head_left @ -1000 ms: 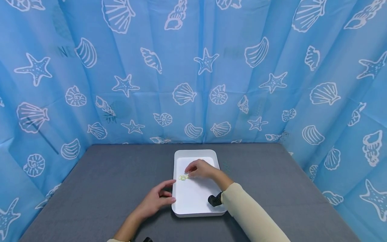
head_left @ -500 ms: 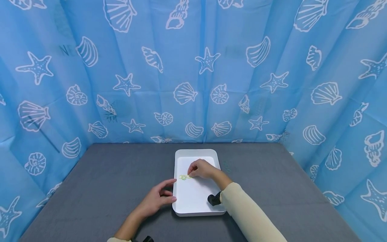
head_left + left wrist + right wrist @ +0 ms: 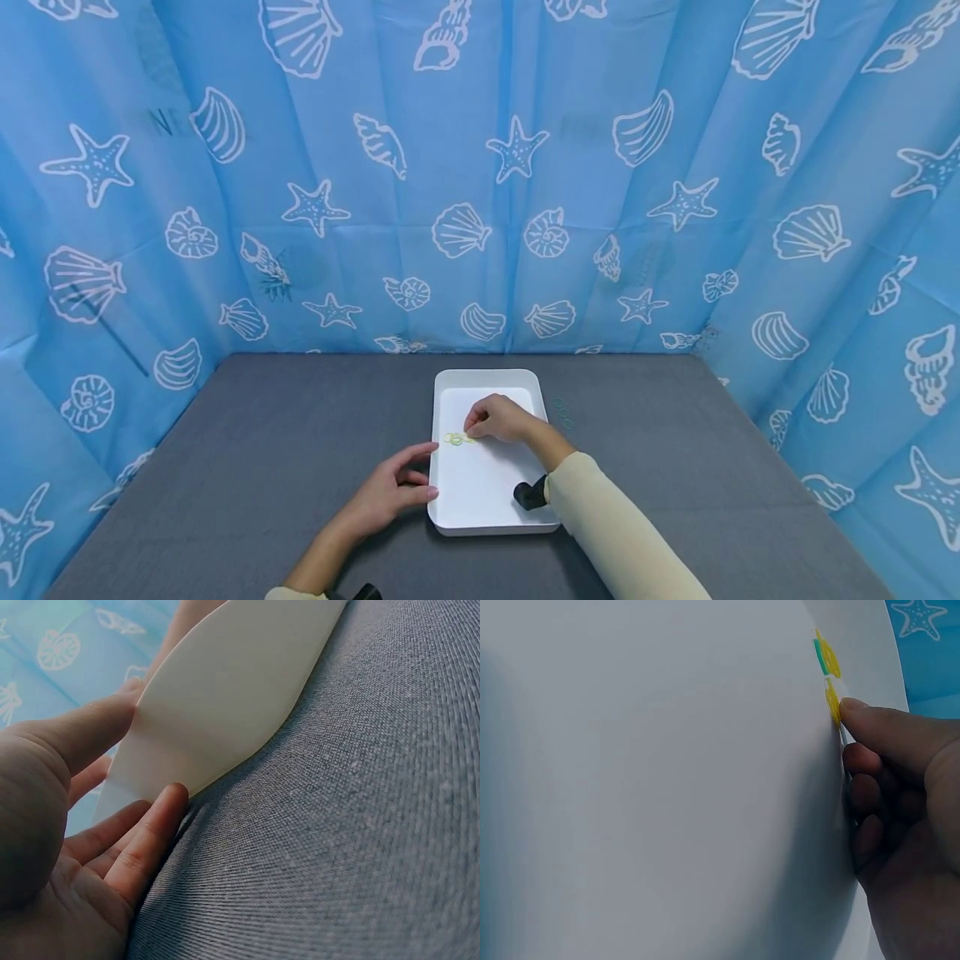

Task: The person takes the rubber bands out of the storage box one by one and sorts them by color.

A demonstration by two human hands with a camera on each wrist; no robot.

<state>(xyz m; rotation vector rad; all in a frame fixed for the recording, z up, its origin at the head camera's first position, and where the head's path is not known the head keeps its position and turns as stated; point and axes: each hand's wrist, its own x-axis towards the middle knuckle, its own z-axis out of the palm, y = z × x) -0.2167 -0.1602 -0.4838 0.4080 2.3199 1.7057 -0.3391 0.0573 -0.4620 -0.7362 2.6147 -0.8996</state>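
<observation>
In the white tray (image 3: 491,500), near its left wall, lies a small cluster of thin loops: a green loop (image 3: 456,440) and yellow ones. My right hand (image 3: 501,419) reaches over the tray, thumb and forefinger pinching a yellow loop (image 3: 832,703) at the right end of that cluster, its other fingers curled under. Just beyond the pinched loop, another yellow loop (image 3: 828,656) lies beside the green one. My left hand (image 3: 382,500) rests against the tray's left side, fingers spread. In the left wrist view, a fingertip touches the outer wall low down and the thumb lies at the rim.
Several green loops (image 3: 562,414) lie on the grey cloth-covered table (image 3: 315,433) just right of the tray. A blue curtain (image 3: 480,183) with white shells and starfish stands behind and along both sides. The tray has raised walls all round.
My right hand has shifted slightly right, and the yellow loop at its fingertips was briefly drawn out longer half a second ago. The left hand stays at the tray's side.
</observation>
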